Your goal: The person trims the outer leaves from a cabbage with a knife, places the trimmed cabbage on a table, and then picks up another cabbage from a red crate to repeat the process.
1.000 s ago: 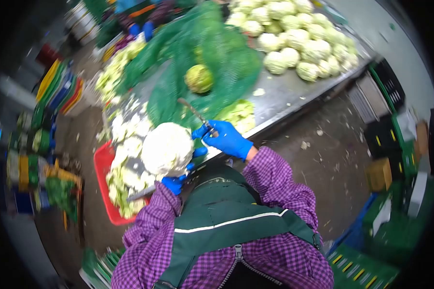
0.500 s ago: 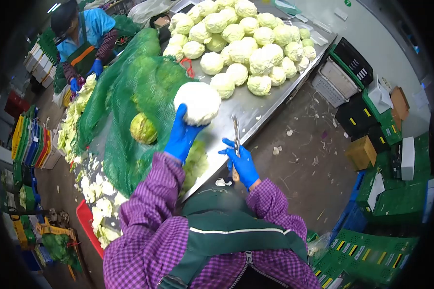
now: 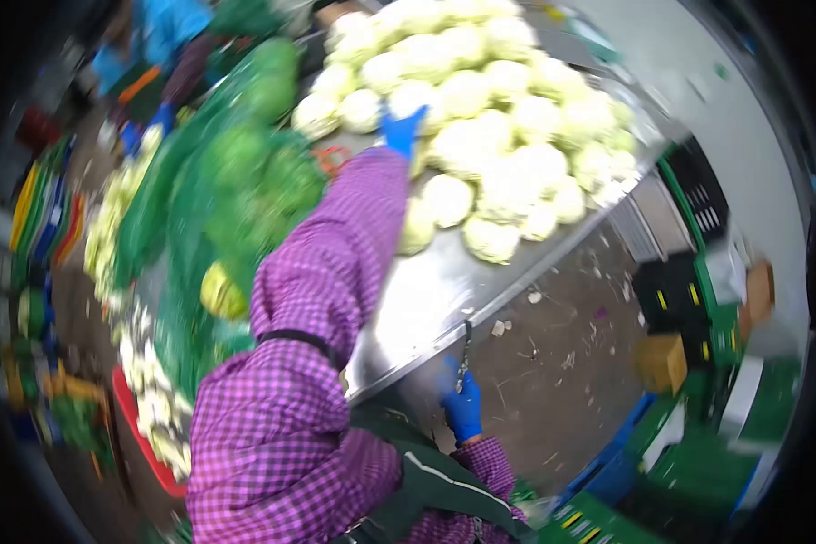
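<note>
My left hand (image 3: 402, 130), in a blue glove, reaches far out to the front of the cabbage pile. Its fingers are spread round a pale trimmed cabbage (image 3: 413, 96), and the glove hides part of it. Close to my body, beyond the table's near edge, my gloved right hand (image 3: 462, 405) is closed on a knife (image 3: 466, 349) whose narrow blade points up. Motion smears both hands somewhat. Many more pale cabbages (image 3: 492, 238) are heaped on the metal table (image 3: 426, 304).
A green net sack (image 3: 181, 208) with cabbages covers the table's left side, beside an untrimmed cabbage (image 3: 222, 292). Leaf scraps (image 3: 150, 390) lie near a red crate (image 3: 140, 435). Another person (image 3: 168, 41) works at upper left. Crates (image 3: 671, 295) and a cardboard box (image 3: 660, 363) stand right.
My left arm has stretched forward, carrying the white cabbage from in front of me to the heap. My right hand, with the knife, sits lower in view. The whole view has shifted.
</note>
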Available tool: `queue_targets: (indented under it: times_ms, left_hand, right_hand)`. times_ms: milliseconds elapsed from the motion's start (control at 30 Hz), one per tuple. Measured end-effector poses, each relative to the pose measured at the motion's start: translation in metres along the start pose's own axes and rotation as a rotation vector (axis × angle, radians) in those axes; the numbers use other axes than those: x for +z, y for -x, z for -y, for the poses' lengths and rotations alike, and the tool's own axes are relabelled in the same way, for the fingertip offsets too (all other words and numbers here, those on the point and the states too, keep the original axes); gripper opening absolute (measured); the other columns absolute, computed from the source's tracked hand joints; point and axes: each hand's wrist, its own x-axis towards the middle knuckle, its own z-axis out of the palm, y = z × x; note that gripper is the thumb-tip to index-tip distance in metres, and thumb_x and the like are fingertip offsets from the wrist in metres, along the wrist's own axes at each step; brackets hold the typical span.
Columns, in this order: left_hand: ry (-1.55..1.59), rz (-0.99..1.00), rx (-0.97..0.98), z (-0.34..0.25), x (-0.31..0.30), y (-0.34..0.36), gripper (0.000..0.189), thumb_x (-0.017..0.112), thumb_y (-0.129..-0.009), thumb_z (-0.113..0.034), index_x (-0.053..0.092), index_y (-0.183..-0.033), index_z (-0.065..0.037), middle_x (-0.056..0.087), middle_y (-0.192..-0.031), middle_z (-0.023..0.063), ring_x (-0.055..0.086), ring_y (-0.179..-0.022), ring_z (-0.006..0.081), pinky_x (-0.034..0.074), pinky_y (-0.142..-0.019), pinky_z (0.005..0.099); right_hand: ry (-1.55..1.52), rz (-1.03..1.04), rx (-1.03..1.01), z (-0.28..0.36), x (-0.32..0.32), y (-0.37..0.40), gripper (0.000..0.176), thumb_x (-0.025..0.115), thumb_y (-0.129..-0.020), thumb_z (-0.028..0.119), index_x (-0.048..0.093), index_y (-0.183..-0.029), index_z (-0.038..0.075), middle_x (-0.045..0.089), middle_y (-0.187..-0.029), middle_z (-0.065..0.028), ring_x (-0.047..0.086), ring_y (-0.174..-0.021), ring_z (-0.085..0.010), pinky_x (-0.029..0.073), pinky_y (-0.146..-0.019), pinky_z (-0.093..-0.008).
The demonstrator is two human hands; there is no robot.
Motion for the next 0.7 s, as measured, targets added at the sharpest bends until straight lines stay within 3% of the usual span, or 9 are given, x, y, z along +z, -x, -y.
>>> queue_targets:
  times_ms: [33,67,100,200,300,367,567,633,700]
  left_hand:
    - [-0.507,-0.196,0.432,-0.031,0.021,0.02,0.101,0.086,-0.061,-0.031,0.029,-0.137,0.004,0.045,-0.129,0.0216,0.049,-0.113,0.0312,0.038,-0.101,0.0397]
    - [-0.515,-0.264,0.248,-0.035,0.036,0.039,0.074,0.074,-0.076,-0.028,0.038,-0.138,-0.008,0.045,-0.131,0.0248,0.045,-0.122,0.0343,0.039,-0.101,0.0368]
    - [-0.119,-0.234,-0.194,-0.128,0.035,0.063,0.076,0.077,-0.074,-0.027,0.04,-0.136,-0.004,0.046,-0.132,0.0218,0.045,-0.121,0.0306,0.039,-0.1,0.0345]
    - [0.528,-0.052,-0.335,-0.221,0.013,0.145,0.064,0.074,-0.077,-0.019,0.046,-0.13,0.003,0.057,-0.116,0.012,0.054,-0.104,0.0173,0.045,-0.089,0.0289]
    - [0.34,0.118,-0.331,-0.281,-0.049,0.226,0.041,0.066,-0.085,-0.015,0.055,-0.12,0.002,0.061,-0.115,0.0101,0.057,-0.106,0.0161,0.046,-0.093,0.0296]
    - [0.303,0.081,-0.272,-0.285,-0.104,0.268,0.035,0.066,-0.084,-0.007,0.059,-0.117,-0.001,0.062,-0.113,0.0095,0.061,-0.099,0.0153,0.049,-0.088,0.029]
    - [-0.133,-0.451,-0.071,-0.273,-0.318,0.318,0.023,0.06,-0.085,-0.002,0.064,-0.108,-0.002,0.066,-0.104,0.007,0.061,-0.092,0.0132,0.049,-0.084,0.0277]
    - [-0.231,-0.439,-0.155,-0.244,-0.366,0.314,0.025,0.062,-0.085,-0.005,0.063,-0.109,-0.001,0.066,-0.106,0.0087,0.062,-0.094,0.0154,0.049,-0.085,0.0287]
    - [-0.322,-0.422,-0.243,-0.234,-0.382,0.297,0.028,0.064,-0.084,-0.009,0.063,-0.111,0.0,0.066,-0.107,0.0104,0.063,-0.095,0.0175,0.049,-0.086,0.0297]
  right_hand:
    - [-0.038,0.012,-0.008,0.003,0.005,0.002,0.042,0.064,-0.084,0.01,0.052,-0.124,0.004,0.058,-0.087,0.0026,0.049,-0.063,-0.0035,0.04,-0.055,-0.0186]
    - [0.0,0.081,0.033,0.005,0.006,0.001,0.042,0.064,-0.084,0.01,0.052,-0.124,0.004,0.058,-0.087,0.0026,0.049,-0.063,-0.0035,0.04,-0.055,-0.0186]
    - [0.027,0.109,0.042,0.008,0.005,-0.002,0.04,0.062,-0.086,0.009,0.052,-0.124,0.004,0.059,-0.089,0.0016,0.048,-0.063,-0.0028,0.039,-0.053,-0.0182]
    - [0.064,0.165,0.011,0.012,0.015,-0.004,0.036,0.058,-0.089,0.009,0.052,-0.125,0.004,0.06,-0.091,-0.0002,0.045,-0.061,-0.0019,0.037,-0.052,-0.0173]
    - [0.115,0.209,-0.057,0.015,0.026,-0.004,0.035,0.054,-0.093,0.01,0.05,-0.127,0.004,0.062,-0.095,-0.0026,0.046,-0.062,-0.002,0.037,-0.052,-0.017]
    - [0.111,0.253,-0.071,0.01,0.034,-0.005,0.037,0.053,-0.093,0.01,0.048,-0.129,0.003,0.062,-0.098,-0.0044,0.047,-0.063,-0.0023,0.039,-0.053,-0.0172]
    - [0.075,0.427,-0.079,0.004,0.086,0.005,0.039,0.053,-0.092,0.008,0.047,-0.13,0.002,0.062,-0.106,-0.0074,0.051,-0.066,-0.0031,0.043,-0.056,-0.0172]
    - [0.119,0.437,-0.093,0.006,0.109,0.008,0.04,0.053,-0.092,0.008,0.046,-0.131,0.002,0.062,-0.11,-0.0076,0.053,-0.068,-0.0035,0.045,-0.06,-0.0179]
    - [0.105,0.647,-0.168,0.02,0.145,0.015,0.038,0.052,-0.092,0.007,0.048,-0.129,0.001,0.06,-0.115,-0.0084,0.055,-0.067,-0.0056,0.047,-0.061,-0.0193]
